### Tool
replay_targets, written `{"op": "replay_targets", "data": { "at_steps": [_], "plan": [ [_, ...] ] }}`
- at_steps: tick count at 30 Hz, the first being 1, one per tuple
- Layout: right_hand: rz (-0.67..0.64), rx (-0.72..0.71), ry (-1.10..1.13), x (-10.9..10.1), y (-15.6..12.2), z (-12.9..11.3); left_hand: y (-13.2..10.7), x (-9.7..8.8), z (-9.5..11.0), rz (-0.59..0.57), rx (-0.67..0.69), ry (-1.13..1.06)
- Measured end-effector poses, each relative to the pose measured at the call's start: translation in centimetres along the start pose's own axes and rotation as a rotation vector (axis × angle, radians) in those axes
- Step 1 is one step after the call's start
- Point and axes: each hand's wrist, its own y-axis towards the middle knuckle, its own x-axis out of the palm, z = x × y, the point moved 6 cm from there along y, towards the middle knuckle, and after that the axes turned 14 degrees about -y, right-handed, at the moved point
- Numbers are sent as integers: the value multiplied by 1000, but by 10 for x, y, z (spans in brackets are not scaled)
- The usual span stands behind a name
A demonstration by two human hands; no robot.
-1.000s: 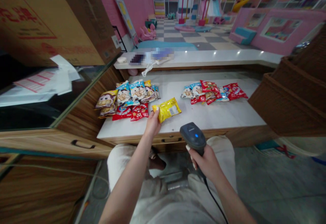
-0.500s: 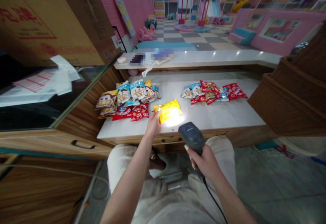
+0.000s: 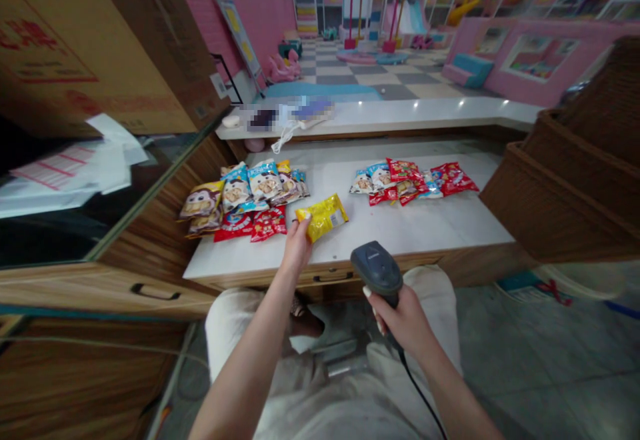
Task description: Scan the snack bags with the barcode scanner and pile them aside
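Observation:
My left hand grips the left end of a yellow snack packet, thumb on top, just over the white counter. The packet's barcode patch faces up. In my right hand is a dark grey handheld barcode scanner, its head toward the counter and its cable running down past my wrist. Left of the yellow packet lies a pile of snack packets in blue, brown and red. A second group of packets, mostly red and blue, lies farther right.
A large cardboard box and loose papers sit on the glass-topped counter at left. Woven baskets stand at right. Along the raised ledge are blurred devices and a white cable.
The bright scanner light on the yellow packet and counter has gone out. The packet remains in my left hand, slightly tilted; the view has shifted a little.

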Motion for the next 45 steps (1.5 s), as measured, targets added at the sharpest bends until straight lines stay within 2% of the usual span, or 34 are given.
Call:
{"op": "replay_targets", "data": {
  "at_steps": [3, 6, 8, 11, 14, 17, 20, 23, 27, 31, 35, 38, 41, 45],
  "plan": [
    [27, 20, 13, -8, 0, 0, 4, 10, -3, -54, 29, 66],
    [54, 39, 20, -18, 0, -2, 10, 35, -7, -141, 114, 238],
    [53, 51, 21, -22, 0, -3, 14, 66, -10, -255, 223, 388],
    [72, 52, 5, -30, 0, -1, 16, 128, -21, -494, 419, 619],
    [110, 32, -17, -37, 1, 7, 21, 184, -43, -653, 531, 767],
    [143, 14, -27, -42, 2, 17, 31, 223, -72, -742, 580, 843],
    [172, 19, -30, -46, 2, 25, 41, 245, -108, -838, 591, 1087],
    [198, 39, -20, -51, 2, 28, 44, 252, -129, -906, 598, 1271],
    [183, 48, -29, -53, 2, 19, 40, 251, -124, -908, 619, 1302],
    [144, 46, -27, -47, 1, 8, 25, 229, -96, -880, 606, 1227],
    [110, 42, -7, -34, -1, 7, 4, 179, -50, -802, 607, 1066],
    [69, 28, 0, -25, -1, 11, 0, 129, -3, -653, 597, 960],
    [-10, -1, -13, -16, 0, 13, 10, 85, 48, -492, 644, 1002],
    [-38, -18, -23, -10, 1, 13, 37, 50, 108, -320, 728, 1198]
  ]
}}
